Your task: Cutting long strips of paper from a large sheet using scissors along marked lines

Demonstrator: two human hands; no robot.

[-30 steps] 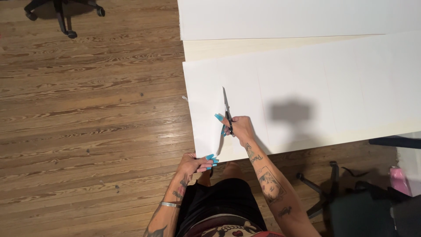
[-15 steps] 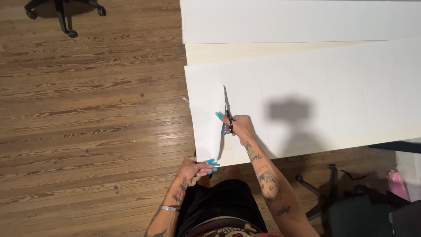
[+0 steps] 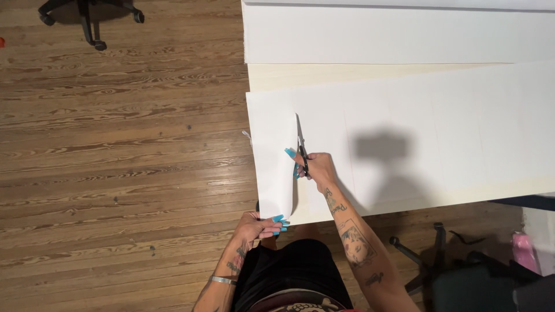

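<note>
Leftmost, a chair base (image 3: 87,17) is sitting on the wood floor (image 3: 115,162), well apart from everything else. Moving right, the left hand (image 3: 257,228) is pinching the near corner of the paper (image 3: 439,133) — fingers together, clamped on the strip's bottom edge, just off the table edge. That strip (image 3: 274,167) is curling up slightly along the cut, which is running away from the person through the sheet's left end. Just right of the cut, the right hand (image 3: 317,167) is gripping the scissors (image 3: 300,147), fingers closed through the handles; the blades are pointing away, lying in the slit, and whether they are apart is too small to tell. The paper is lying flat across the table (image 3: 277,75), stretching off to the right, a head shadow falling on its middle. Behind it another white sheet (image 3: 404,34) is covering the far side. Far right, low down — a second chair (image 3: 462,277) and something pink (image 3: 523,251) by the floor.
</note>
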